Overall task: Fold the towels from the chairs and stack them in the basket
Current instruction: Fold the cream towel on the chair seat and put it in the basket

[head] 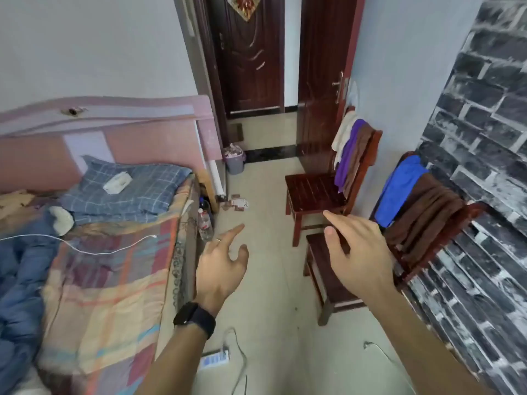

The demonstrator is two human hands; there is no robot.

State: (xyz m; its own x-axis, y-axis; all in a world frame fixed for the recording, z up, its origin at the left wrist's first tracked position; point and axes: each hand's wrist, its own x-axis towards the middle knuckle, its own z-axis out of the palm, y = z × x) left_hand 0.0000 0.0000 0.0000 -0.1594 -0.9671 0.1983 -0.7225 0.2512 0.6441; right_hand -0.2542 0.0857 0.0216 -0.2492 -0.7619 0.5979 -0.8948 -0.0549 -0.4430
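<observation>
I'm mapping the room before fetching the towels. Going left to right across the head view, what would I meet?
plaid pillow → plastic bottle → waste bin → purple towel on the far chair → blue towel on the near chair → brick-pattern wall

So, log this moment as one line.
left hand: open | right hand: open, by near chair | brown towel: draped on chair back
</observation>
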